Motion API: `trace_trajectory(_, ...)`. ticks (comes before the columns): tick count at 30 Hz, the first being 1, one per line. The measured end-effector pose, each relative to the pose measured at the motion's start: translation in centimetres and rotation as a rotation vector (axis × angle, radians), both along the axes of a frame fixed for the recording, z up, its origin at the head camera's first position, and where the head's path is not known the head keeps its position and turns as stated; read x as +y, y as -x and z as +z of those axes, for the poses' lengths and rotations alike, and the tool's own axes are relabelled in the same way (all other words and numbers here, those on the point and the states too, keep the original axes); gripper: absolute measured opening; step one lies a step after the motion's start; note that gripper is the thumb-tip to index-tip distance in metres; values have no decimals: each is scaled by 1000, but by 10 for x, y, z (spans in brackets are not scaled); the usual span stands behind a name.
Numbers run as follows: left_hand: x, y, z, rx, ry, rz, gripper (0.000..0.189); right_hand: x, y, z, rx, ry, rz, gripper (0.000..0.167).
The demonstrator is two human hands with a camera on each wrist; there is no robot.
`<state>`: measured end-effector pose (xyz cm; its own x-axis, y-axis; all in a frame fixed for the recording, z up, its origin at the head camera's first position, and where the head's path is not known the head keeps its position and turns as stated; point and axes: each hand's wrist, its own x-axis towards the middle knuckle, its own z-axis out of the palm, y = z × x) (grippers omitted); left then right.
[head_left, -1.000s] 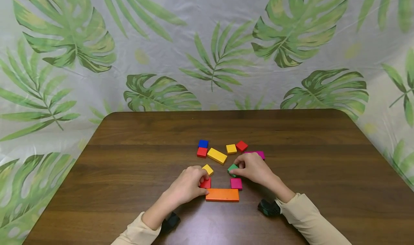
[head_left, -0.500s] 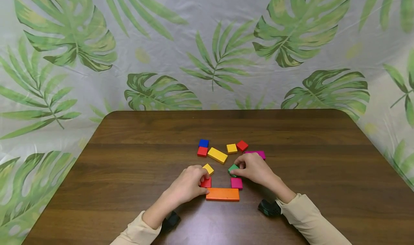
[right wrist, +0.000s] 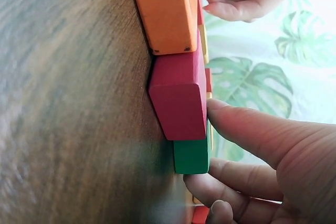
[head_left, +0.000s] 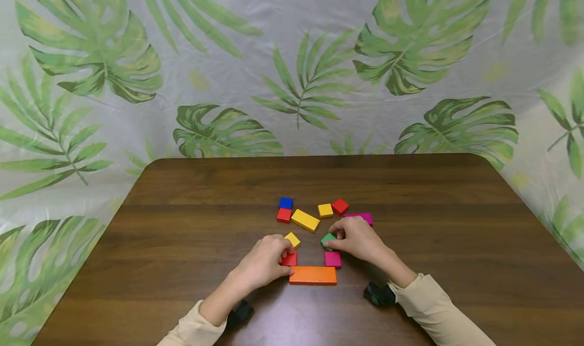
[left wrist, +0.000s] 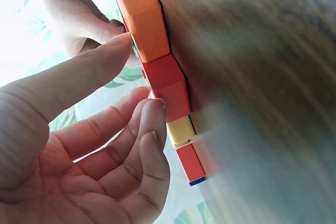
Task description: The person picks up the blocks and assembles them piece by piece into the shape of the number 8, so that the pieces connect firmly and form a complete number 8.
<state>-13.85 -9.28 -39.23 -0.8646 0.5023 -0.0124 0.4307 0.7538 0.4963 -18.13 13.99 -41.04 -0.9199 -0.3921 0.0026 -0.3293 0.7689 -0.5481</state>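
An orange rectangular block [head_left: 313,275] lies flat at the near side of the pieces. My left hand [head_left: 264,260] is at its left end, the thumb [left wrist: 113,51] at the orange block's edge and the loosely bent fingers at a red block [left wrist: 170,85] just behind it. Behind the orange block's right end sits a magenta block [head_left: 332,258]. With thumb and fingers my right hand [head_left: 356,237] pinches a green block [head_left: 328,241], turned at an angle behind the magenta one. In the right wrist view the green block [right wrist: 191,157] is low on the table, partly hidden behind the magenta block.
A tilted yellow block [head_left: 292,240] lies by the left fingers. Farther back are a longer yellow block [head_left: 305,220], a red block [head_left: 284,215], a blue block [head_left: 286,203], a small yellow block [head_left: 325,210], another red block [head_left: 339,206] and a partly covered magenta block [head_left: 360,218].
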Motion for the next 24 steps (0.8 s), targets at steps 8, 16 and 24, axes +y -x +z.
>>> trace_trajectory(8,-2,0,-2,9,-17,4,29,-1,1,0,-1,4,1,22)
trace_trajectory(16,-1,0,-1,9,-15,3,29,0,0,1,9,0,6,25)
trace_trajectory(24,0,0,-1,5,-9,3,29,1,1,1,27,-11,9,25)
